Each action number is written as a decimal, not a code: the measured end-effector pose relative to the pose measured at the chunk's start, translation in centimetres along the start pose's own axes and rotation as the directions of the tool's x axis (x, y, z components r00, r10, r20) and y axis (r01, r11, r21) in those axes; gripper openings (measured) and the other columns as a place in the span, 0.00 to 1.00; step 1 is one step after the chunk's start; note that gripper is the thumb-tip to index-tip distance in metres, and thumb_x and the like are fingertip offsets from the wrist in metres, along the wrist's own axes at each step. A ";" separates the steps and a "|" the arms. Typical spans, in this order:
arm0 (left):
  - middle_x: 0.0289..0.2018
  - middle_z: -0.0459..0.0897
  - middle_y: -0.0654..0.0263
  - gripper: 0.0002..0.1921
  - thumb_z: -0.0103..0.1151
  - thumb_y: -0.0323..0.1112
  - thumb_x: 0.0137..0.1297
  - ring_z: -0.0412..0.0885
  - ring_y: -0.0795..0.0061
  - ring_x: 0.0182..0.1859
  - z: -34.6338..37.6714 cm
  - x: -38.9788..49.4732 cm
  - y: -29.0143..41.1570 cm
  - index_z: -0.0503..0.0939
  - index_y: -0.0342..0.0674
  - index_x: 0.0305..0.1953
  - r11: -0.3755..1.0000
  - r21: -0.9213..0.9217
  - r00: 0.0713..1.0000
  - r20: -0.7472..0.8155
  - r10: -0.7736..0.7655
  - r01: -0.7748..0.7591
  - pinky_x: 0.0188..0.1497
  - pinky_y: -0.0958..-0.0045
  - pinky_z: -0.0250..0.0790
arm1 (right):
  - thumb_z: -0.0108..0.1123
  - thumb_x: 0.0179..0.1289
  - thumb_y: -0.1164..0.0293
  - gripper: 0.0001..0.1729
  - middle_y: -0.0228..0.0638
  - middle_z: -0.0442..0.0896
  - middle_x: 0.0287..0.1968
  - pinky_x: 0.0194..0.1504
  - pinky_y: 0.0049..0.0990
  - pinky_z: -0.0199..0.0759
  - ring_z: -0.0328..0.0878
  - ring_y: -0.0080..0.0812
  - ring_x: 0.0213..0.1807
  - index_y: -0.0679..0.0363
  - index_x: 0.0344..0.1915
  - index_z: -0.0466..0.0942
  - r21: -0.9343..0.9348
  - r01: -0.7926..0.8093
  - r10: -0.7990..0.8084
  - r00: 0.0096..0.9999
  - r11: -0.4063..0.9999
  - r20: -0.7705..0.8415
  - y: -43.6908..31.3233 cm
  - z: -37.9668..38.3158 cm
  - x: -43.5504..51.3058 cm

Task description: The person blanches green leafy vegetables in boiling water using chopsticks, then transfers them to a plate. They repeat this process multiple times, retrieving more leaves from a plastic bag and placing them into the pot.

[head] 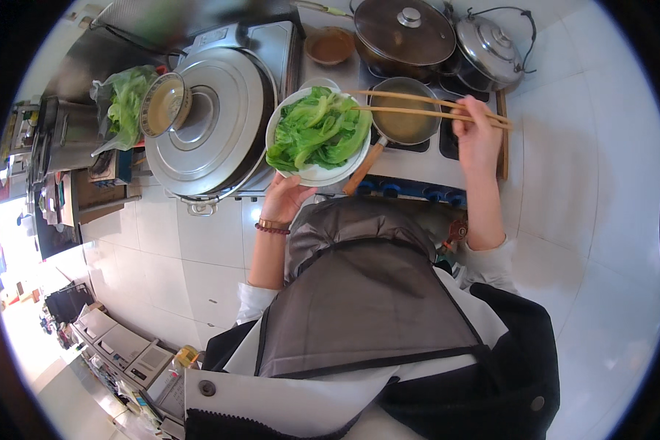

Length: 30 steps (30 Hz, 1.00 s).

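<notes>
My left hand (286, 197) grips the near rim of a white plate (330, 175) heaped with green lettuce leaves (322, 129). In my right hand (477, 132) is a pair of long wooden chopsticks (412, 104), pointing left. Their tips reach the right side of the leaves; whether they pinch a leaf cannot be told. Below the chopsticks, a small saucepan (404, 124) with a wooden handle (365, 166) stands on the gas stove (418, 168). Cloudy yellowish liquid fills part of it. The plate is held just left of the saucepan, over the handle's side.
A wok with a glass lid (401, 33) and a metal kettle (489, 52) stand behind. To the left, a patterned bowl (165, 104) rests on a large round metal lid (214, 154), beside a plastic bag of greens (124, 104). A brown bowl (330, 46) sits at the back.
</notes>
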<state>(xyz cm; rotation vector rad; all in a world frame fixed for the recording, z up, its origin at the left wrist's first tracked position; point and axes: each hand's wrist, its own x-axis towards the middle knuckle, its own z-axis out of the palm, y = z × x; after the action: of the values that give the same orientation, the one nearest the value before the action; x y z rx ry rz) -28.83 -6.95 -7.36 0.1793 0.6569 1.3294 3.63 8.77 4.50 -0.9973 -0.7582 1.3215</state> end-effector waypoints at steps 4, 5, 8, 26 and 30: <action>0.58 0.72 0.53 0.28 0.51 0.22 0.63 0.79 0.54 0.54 2.0 -0.4 -0.3 0.61 0.40 0.65 0.999 -0.012 0.999 -0.016 0.045 -0.045 0.51 0.58 0.80 | 0.54 0.69 0.69 0.10 0.39 0.79 0.31 0.27 0.20 0.65 0.76 0.26 0.28 0.67 0.38 0.75 -0.163 0.226 -0.233 0.972 0.961 -0.028 -2.2 0.1 -5.7; 0.58 0.73 0.53 0.27 0.50 0.20 0.63 0.79 0.54 0.54 2.5 -0.4 -0.6 0.62 0.40 0.64 0.997 -0.032 0.998 -0.010 0.067 -0.067 0.51 0.56 0.80 | 0.53 0.69 0.70 0.10 0.40 0.80 0.30 0.28 0.21 0.69 0.77 0.27 0.26 0.68 0.38 0.75 -0.197 0.318 -0.301 0.947 0.928 0.110 -2.2 0.2 -7.5; 0.60 0.71 0.53 0.28 0.51 0.22 0.63 0.77 0.53 0.57 4.0 -0.7 -0.3 0.61 0.40 0.65 0.998 0.004 0.998 -0.027 0.061 -0.061 0.54 0.56 0.78 | 0.51 0.69 0.74 0.09 0.43 0.81 0.32 0.31 0.23 0.77 0.80 0.28 0.27 0.72 0.39 0.75 -0.381 0.427 -0.311 0.891 0.820 0.331 -2.8 1.4 -11.4; 0.62 0.69 0.54 0.29 0.48 0.18 0.63 0.72 0.51 0.61 9.9 -3.4 2.3 0.60 0.42 0.65 0.998 -0.001 0.995 0.082 0.062 -0.063 0.59 0.50 0.74 | 0.62 0.56 0.83 0.11 0.44 0.83 0.39 0.38 0.28 0.78 0.83 0.37 0.36 0.68 0.42 0.79 -0.657 0.728 -0.588 0.625 0.198 0.515 -3.6 8.8 -19.9; 0.64 0.66 0.55 0.31 0.49 0.18 0.62 0.70 0.50 0.63 10.1 -3.2 2.6 0.58 0.43 0.67 0.997 0.003 0.993 0.099 0.071 -0.071 0.61 0.49 0.71 | 0.63 0.55 0.82 0.13 0.45 0.83 0.40 0.39 0.29 0.78 0.83 0.39 0.36 0.68 0.42 0.79 -0.615 0.769 -0.539 0.597 0.173 0.594 -4.3 9.2 -19.8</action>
<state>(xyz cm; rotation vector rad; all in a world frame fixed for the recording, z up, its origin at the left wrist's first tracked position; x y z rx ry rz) -25.88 -6.79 3.16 0.2742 0.5751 1.3778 -5.35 -9.26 13.99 -1.0008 -1.9210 0.1576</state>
